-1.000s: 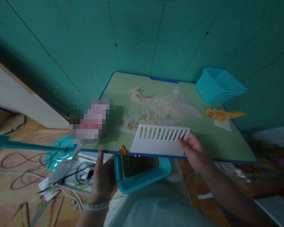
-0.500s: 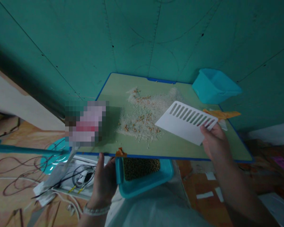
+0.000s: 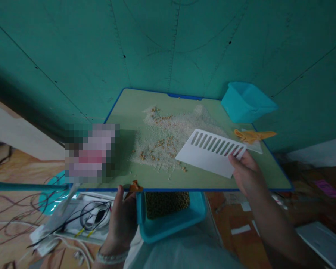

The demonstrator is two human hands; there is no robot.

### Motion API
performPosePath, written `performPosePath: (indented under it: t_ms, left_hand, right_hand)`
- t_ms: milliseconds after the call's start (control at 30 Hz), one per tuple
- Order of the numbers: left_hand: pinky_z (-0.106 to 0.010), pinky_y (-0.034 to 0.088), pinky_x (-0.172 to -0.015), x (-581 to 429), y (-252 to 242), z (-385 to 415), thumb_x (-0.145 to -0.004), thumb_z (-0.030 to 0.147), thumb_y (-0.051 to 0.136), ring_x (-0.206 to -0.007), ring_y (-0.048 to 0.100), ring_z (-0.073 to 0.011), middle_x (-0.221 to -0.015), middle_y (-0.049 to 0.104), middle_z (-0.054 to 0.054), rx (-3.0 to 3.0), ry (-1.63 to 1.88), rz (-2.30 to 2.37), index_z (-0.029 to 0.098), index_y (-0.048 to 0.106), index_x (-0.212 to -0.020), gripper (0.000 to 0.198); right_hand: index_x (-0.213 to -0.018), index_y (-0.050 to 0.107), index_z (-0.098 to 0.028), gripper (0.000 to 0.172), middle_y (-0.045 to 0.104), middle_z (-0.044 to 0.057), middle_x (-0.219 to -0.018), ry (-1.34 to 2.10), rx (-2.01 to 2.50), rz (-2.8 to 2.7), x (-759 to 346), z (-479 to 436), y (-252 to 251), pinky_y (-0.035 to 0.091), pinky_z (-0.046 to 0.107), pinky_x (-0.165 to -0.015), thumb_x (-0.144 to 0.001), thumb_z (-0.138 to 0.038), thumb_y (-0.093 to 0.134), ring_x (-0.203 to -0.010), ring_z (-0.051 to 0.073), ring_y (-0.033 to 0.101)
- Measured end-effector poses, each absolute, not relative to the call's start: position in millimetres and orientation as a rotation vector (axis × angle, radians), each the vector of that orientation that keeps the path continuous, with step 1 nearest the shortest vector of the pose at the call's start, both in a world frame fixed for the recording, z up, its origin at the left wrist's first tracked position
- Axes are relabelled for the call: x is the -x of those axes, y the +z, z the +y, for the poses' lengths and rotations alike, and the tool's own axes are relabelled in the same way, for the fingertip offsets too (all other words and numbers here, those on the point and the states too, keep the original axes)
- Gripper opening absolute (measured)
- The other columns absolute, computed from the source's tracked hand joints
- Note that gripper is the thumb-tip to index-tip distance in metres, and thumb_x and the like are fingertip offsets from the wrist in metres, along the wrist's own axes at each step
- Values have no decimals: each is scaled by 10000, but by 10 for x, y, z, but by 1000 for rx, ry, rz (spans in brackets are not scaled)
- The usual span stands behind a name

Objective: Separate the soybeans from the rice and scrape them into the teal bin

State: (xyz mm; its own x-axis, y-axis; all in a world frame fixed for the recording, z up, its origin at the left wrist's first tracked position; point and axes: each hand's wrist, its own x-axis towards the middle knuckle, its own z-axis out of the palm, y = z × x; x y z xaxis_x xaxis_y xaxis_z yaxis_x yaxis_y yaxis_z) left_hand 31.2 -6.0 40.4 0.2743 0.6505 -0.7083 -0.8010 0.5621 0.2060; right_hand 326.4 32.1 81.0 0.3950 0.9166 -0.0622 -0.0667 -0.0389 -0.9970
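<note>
My right hand (image 3: 246,170) grips the slotted end of a white scraper (image 3: 208,157), which is tilted over the right part of a spread of white grains (image 3: 182,125) mixed with tan beans (image 3: 164,142) on a pale green table (image 3: 120,108). Under the table's front edge, my left hand (image 3: 124,213) holds the left side of a blue basin (image 3: 170,228), thumb pointing up; its other fingers are partly hidden. Dark greenish-brown beans (image 3: 166,203) lie in the basin.
A blue bin (image 3: 249,102) stands at the back right corner, with an orange cloth (image 3: 253,136) near it. A blurred-out pink item (image 3: 93,153) is at the left edge. Cables (image 3: 96,216) lie in a tray below left. A green wall rises behind the table.
The white scraper and my right hand have moved slightly left and nearer the table's front edge. The camera view has shifted a little. My left hand stays at the basin.
</note>
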Motion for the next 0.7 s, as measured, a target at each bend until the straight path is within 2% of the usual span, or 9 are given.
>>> performPosePath:
  t_ms: [167, 367, 700]
  left_hand:
    - [-405, 455, -879, -316, 410, -55, -882, 457, 256, -921, 639, -277, -813, 710, -98, 220, 994, 860, 158, 677, -925, 518]
    - [-434, 443, -886, -336, 316, -103, -816, 534, 407, -939, 630, -300, -857, 714, -82, 107, 896, 733, 213, 676, -972, 447]
    - [-440, 433, -893, -382, 299, -118, -808, 541, 422, -975, 614, -321, -933, 703, -99, 58, 879, 741, 203, 607, -1124, 499]
  right_hand:
    - [-938, 571, -255, 268, 674, 45, -1062, 1048, 1332, -848, -3310, 253, 762, 458, 438, -874, -704, -317, 685, -1008, 261, 606]
    - [-954, 582, -258, 253, 680, 45, -1047, 1072, 1332, -876, -3370, 161, 743, 451, 448, -886, -725, -328, 666, -990, 258, 614]
    - [-937, 604, -255, 238, 687, 38, -1036, 1118, 1370, -914, -3420, 53, 654, 393, 438, -946, -732, -362, 664, -1014, 247, 600]
